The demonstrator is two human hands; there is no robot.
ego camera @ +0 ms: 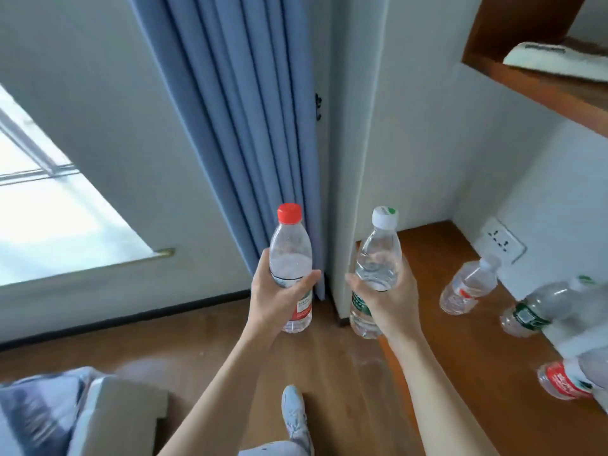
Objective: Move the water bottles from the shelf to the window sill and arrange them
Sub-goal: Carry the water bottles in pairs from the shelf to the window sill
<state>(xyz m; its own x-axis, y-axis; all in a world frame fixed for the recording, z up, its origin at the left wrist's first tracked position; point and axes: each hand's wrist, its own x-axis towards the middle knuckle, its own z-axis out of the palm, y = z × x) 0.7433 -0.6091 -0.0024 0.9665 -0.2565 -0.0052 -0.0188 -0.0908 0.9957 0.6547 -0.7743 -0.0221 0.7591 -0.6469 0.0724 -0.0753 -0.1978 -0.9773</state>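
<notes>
Wooden shelf beside blue curtain

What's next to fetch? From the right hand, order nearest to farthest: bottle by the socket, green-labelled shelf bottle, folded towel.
1. Bottle by the socket, just right of the right hand.
2. Green-labelled shelf bottle, farther right.
3. Folded towel, high on the upper shelf.

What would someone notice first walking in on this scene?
Two water bottles held upright mid-frame: the left hand grips a red-capped bottle, the right hand a white-capped bottle. A blue curtain hangs behind them, and three more bottles sit on the wooden shelf at right.
</notes>
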